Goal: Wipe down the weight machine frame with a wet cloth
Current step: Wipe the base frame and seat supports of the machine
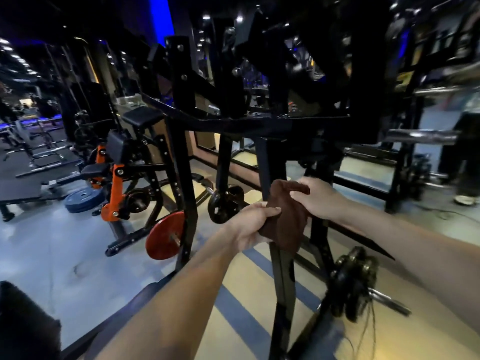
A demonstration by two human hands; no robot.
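Observation:
A brown cloth [287, 216] is wrapped round an upright black post of the weight machine frame [281, 276] at the centre of the head view. My left hand [249, 224] grips the cloth's lower left side, thumb on top. My right hand [318, 197] holds the cloth's upper end from the right, fingers curled over it. The post runs from a horizontal black beam [233, 123] above down to the floor. Behind the cloth the post is hidden.
A red weight plate [165, 236] hangs low on the frame's left post, and a black plate [224, 203] sits behind it. An orange-and-black machine [114, 188] and blue plates [83, 200] stand left. Black plates on a bar [354, 281] lie lower right. A person's shoe [466, 200] shows far right.

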